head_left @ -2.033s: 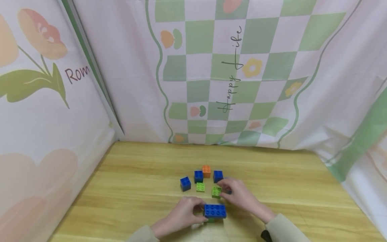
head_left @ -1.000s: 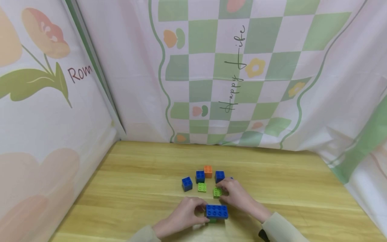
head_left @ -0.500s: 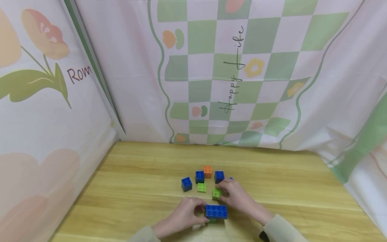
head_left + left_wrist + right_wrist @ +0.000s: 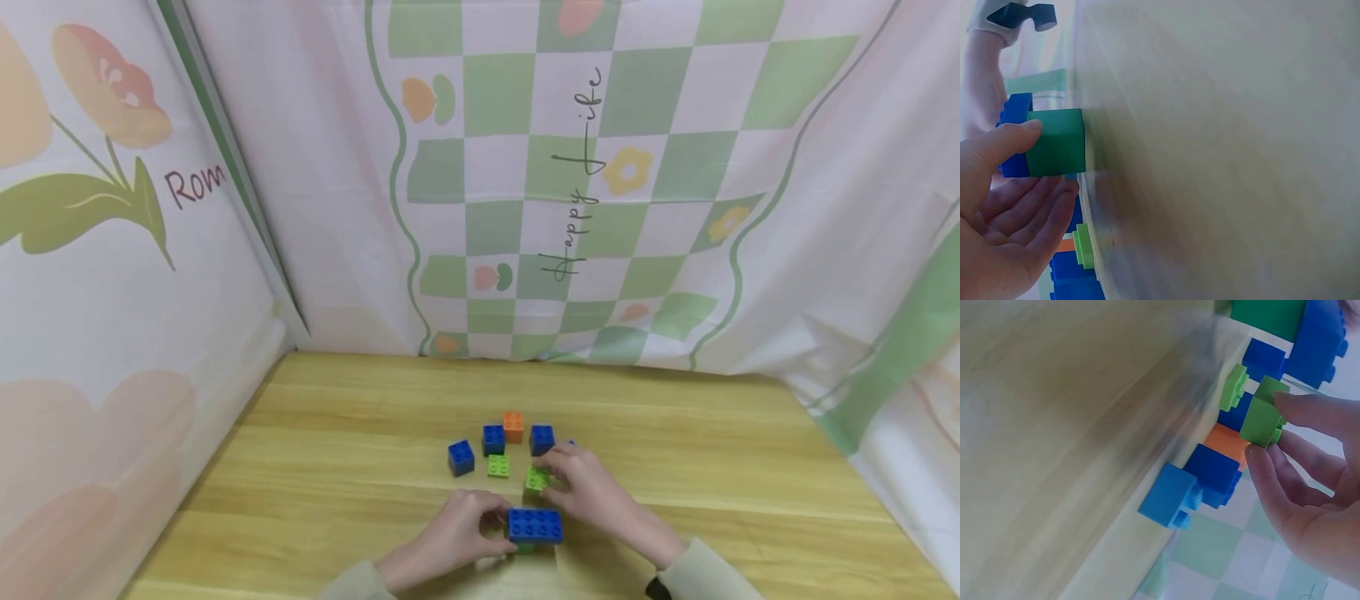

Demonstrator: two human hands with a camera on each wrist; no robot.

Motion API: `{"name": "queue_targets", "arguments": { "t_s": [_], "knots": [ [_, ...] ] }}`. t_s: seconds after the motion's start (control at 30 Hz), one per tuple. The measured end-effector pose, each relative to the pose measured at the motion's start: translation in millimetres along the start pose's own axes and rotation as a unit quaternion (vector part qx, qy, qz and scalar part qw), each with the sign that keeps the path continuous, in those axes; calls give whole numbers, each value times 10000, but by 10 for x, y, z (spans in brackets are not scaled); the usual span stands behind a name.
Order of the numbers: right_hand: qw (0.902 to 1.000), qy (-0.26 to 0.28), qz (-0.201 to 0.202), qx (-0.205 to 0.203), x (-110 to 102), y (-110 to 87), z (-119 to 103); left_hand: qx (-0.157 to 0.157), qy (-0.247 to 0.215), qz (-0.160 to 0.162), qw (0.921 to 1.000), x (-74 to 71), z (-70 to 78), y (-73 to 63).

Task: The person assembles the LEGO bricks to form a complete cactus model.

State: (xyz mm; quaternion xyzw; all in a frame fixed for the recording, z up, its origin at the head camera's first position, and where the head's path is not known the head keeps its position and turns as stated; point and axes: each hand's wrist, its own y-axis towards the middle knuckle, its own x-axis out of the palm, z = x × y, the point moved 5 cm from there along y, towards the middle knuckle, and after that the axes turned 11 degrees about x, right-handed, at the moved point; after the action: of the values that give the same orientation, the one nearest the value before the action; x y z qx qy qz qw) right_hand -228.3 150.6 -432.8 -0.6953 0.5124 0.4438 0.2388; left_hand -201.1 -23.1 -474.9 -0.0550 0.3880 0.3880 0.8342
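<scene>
Head cam bright, soft shadows on table (image 4: 315, 467), wrist pics dimmer, bluish, hazy w/ blur

smooth plastic bricks (image 4: 535, 527); wood-grained tabletop (image 4: 352, 442); creased cloth (image 4: 495, 225).

On the table (image 4: 315, 483) you are holding the stack (image 4: 535, 520) nearest to you, with your left hand (image 4: 467, 529) at its left, and your right hand (image 4: 588, 483) is pinching one brick (image 4: 535, 479) just behind it. Farther back, the rear brick (image 4: 513, 427) is standing between the inner-left brick (image 4: 493, 439) and the inner-right brick (image 4: 542, 439). The outer-left brick (image 4: 461, 457) is lying left of these, the front brick (image 4: 498, 466) before the inner-left one, and the rightmost brick (image 4: 1165, 494) behind your right hand.
</scene>
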Motion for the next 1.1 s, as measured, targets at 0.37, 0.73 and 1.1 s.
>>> {"name": "queue_targets", "arguments": {
  "t_s": [0.37,0.73,1.1],
  "knots": [
    [9981,-91,310,-526,-78,-109,-157,164,118,76,9998,9,3,-6],
    [9945,-19,559,-886,-168,-191,-288,153,71,97,9998,10,-14,-2],
    [9927,73,524,-1085,-208,-277,-404,179,44,97,9998,20,-37,9]
  ]
}}
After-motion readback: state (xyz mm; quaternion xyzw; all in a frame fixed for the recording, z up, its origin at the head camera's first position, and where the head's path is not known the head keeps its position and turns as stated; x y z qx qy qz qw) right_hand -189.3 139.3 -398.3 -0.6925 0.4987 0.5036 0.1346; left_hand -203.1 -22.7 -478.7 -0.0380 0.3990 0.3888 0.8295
